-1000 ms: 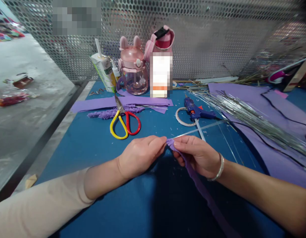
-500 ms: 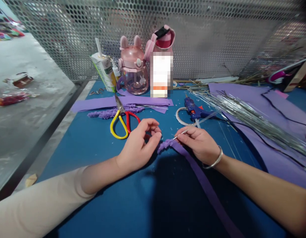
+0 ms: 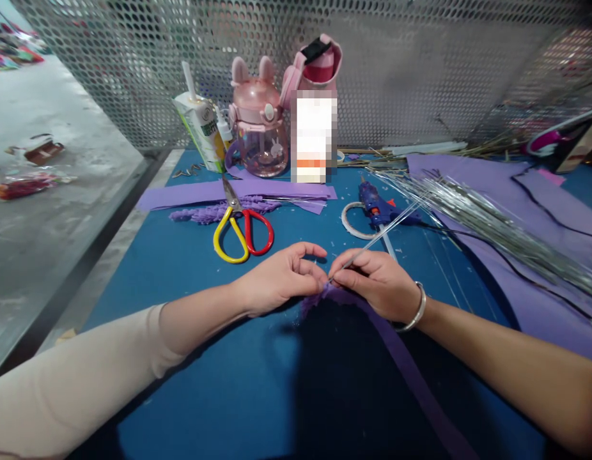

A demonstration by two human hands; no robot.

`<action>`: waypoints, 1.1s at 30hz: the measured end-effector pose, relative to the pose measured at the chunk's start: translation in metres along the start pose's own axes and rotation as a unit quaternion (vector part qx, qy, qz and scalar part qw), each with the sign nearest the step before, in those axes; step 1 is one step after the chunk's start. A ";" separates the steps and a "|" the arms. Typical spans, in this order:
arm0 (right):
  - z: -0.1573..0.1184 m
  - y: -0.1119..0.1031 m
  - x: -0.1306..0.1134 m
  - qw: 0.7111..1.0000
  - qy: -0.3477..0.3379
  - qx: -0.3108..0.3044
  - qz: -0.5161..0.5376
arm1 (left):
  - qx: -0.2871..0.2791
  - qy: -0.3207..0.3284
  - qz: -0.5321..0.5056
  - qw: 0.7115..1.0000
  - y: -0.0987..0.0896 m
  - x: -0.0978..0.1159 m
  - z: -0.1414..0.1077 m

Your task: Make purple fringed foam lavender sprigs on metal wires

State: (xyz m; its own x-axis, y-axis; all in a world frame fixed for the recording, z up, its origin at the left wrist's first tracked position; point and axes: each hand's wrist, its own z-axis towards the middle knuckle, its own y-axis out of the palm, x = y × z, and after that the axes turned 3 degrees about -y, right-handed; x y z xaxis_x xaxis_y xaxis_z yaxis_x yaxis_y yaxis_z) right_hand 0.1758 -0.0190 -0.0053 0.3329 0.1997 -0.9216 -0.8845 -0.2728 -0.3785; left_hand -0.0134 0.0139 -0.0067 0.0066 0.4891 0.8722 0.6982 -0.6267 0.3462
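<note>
Between my hands, a purple strip (image 3: 405, 348) runs from a ruffled, curled end (image 3: 313, 301) down toward the bottom right. My left hand (image 3: 289, 278) has its thumb and a finger pinched on the ruffled end, with the other fingers curved above it. Thin silvery wires (image 3: 389, 225) pass through my right hand (image 3: 375, 281), whose thumb and fingers are closed on them beside the strip. The wire tips meet the purple piece near my left fingertips, where the exact contact is partly hidden.
Scissors (image 3: 248, 237) with yellow and red handles lie beyond my left hand. A blue glue gun (image 3: 376, 206), a tape ring (image 3: 348, 225) and a wire bundle (image 3: 488, 220) lie right. A pink jar (image 3: 262, 150) and a drink carton (image 3: 202, 134) stand behind.
My left hand has moved right and taken hold of the ruffled end. My right hand has shifted slightly left and down, bringing the wires to it.
</note>
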 end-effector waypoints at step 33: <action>0.010 -0.117 -0.065 0.958 0.029 -0.133 -0.251 | 0.215 0.231 0.071 0.946 -0.011 -0.002 -0.001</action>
State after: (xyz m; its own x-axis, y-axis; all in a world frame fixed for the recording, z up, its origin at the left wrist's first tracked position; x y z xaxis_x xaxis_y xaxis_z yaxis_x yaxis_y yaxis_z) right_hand 0.2545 0.0092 0.0999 0.7188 0.3180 -0.6182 -0.4967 -0.3873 -0.7767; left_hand -0.0217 0.0193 -0.0115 -0.1223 0.0386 0.9917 0.9412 -0.3127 0.1282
